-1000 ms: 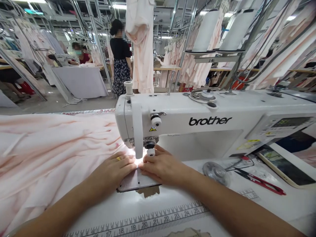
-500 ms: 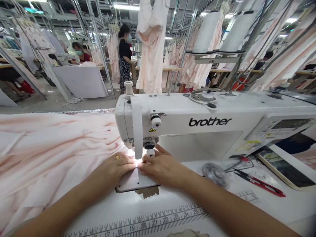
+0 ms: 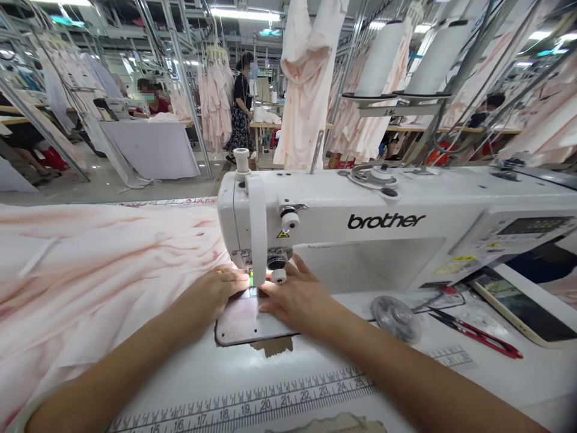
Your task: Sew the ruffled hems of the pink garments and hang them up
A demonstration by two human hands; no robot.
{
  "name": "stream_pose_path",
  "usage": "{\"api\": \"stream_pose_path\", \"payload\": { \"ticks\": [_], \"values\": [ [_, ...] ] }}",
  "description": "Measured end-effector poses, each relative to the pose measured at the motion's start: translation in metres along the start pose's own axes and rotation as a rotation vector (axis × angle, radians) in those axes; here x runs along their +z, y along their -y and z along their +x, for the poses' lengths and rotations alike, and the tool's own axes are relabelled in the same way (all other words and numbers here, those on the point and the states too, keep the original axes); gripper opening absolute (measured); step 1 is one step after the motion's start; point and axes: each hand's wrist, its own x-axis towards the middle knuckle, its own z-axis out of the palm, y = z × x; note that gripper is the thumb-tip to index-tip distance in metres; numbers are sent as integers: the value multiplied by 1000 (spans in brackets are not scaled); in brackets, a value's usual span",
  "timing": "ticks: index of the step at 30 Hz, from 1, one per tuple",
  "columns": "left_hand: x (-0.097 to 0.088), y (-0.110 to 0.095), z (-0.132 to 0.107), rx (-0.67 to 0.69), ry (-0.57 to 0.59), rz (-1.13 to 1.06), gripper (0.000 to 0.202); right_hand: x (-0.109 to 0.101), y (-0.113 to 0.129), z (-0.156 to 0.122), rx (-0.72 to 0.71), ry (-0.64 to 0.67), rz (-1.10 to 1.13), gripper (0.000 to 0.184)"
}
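Note:
My left hand (image 3: 215,294), with a ring on one finger, is at the left of the needle area of a white sewing machine (image 3: 315,198). Its fingers are closed together on the edge of pale pink fabric (image 3: 135,258), the tips close to the presser foot (image 3: 252,282). To the right of the foot, my right hand (image 3: 300,294) lies low with its fingers apart, partly behind a white knob. The cloth under both hands is mostly hidden. In front of them shows the metal needle plate (image 3: 238,325).
Red-handled thread snips (image 3: 478,334), a clear bobbin-like disc (image 3: 395,319) and a phone (image 3: 525,307) lie at the right. A printed ruler (image 3: 252,406) runs along the front. Thread cones (image 3: 381,60) stand above. Behind hang pink garments (image 3: 306,90); people work farther back.
The view has shifted slightly left, so the machine appears farther right. Both hands sit a little higher in the picture, and a lit green-yellow spot now shows by the needle.

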Motion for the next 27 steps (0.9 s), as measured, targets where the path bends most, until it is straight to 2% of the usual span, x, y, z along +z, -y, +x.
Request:
{"api": "stream_pose_path", "payload": {
  "ticks": [15,27],
  "values": [
    [3,3,-3,-56,53,48,36,7,-3,-2,-1,-41,-47,35],
    [9,7,-7,-49,60,52,41,7,-2,-2,30,-25,39,32]
  ]
}}
